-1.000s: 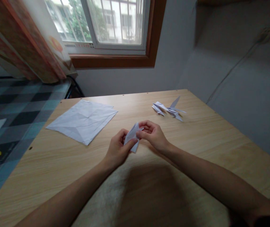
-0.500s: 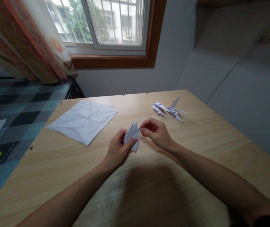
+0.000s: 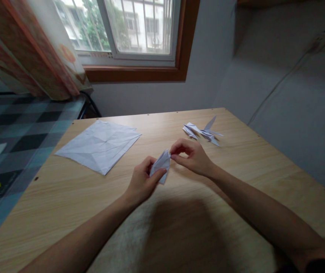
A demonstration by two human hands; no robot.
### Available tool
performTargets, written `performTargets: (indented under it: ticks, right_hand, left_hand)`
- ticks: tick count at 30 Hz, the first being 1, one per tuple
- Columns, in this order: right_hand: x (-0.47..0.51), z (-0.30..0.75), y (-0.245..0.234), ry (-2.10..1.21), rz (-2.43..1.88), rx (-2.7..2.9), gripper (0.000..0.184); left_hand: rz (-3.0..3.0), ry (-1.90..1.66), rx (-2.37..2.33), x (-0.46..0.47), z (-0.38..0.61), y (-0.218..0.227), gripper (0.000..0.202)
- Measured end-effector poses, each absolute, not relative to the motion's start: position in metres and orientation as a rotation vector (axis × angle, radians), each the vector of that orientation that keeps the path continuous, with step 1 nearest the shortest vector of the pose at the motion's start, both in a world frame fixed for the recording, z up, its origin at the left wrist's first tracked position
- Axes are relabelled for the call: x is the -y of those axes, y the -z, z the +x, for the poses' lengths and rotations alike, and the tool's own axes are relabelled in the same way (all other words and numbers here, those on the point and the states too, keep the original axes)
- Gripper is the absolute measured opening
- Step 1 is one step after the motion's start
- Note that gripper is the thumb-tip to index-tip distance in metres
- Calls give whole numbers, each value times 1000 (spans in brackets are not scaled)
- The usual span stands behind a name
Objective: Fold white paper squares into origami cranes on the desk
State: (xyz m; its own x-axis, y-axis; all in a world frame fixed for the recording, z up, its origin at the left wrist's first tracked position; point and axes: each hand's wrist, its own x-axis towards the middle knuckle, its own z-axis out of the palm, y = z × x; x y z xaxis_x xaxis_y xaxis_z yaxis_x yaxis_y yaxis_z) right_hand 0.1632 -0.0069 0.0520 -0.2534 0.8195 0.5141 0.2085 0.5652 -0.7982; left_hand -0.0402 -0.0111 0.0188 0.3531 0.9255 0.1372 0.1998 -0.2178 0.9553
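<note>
My left hand [image 3: 141, 182] pinches a small folded white paper piece [image 3: 160, 165] just above the wooden table [image 3: 65, 197], near its middle. My right hand [image 3: 192, 155] is closed in a pinch on the upper right tip of the same piece. A large creased white paper square [image 3: 98, 144] lies flat to the left of my hands. Finished folded paper figures [image 3: 202, 132] rest on the table beyond my right hand.
A window with a wooden frame [image 3: 139, 72] and a patterned curtain [image 3: 34, 49] stand behind the table. A checkered bed cover [image 3: 17, 132] lies to the left. A grey wall [image 3: 293, 94] runs along the table's right side.
My right hand has slid right and a little up, from against the paper to pinching its upper tip. The folded piece has tilted slightly; my left hand stays in place.
</note>
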Motion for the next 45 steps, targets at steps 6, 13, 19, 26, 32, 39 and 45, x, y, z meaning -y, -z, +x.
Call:
performTargets:
  ticks: [6,13,19,26,32,39,45]
  right_hand:
    - [6,168,-61,-658,-877,1895,6]
    - [7,170,-63,-721,-878,1916,4]
    - [8,170,-65,-623,-883,1959,8]
    - [8,171,-66,-541,-866,2020,12]
    - [10,170,-64,-701,-967,1976,7]
    - [7,167,-61,-923,-938,1793,2]
    - [9,159,-57,-1124,-939,1593,24]
  left_hand:
    - [1685,-958,-1017,12,-40,-20,23]
    - [1678,-914,-976,12,-40,-21,25]
    - [1685,-881,-972,11,-41,-20,26]
    - [1662,-893,-976,11,-39,-23,26]
    - [1644,-914,-1004,11,-39,-23,28]
    - [1645,-948,-975,10,-41,-20,26]
    - [1645,-954,-981,11,-41,-21,26]
